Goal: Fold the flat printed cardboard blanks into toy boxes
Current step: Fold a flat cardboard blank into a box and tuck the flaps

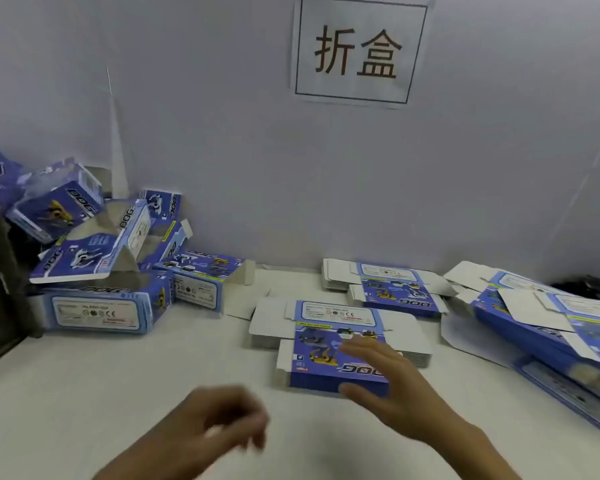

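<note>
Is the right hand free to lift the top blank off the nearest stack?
Probably yes: the right hand is open over the nearest stack, fingers spread, with nothing lying on its top blank.

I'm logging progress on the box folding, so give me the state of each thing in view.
Nearest stack of flat blue printed cardboard blanks: unfolded, under right hand.
Rear stack of blanks: flat.
Right-side blanks: flat, slumped.
Folded blue boxes: piled left, flaps open.
Right hand: open.
Left hand: blurred, holding nothing.

White table [153, 368] before us. On it we note three stacks of flat blanks: near [340, 344], behind [392, 289], far right [548, 323]. Folded boxes [108, 268] heaped at left.
</note>
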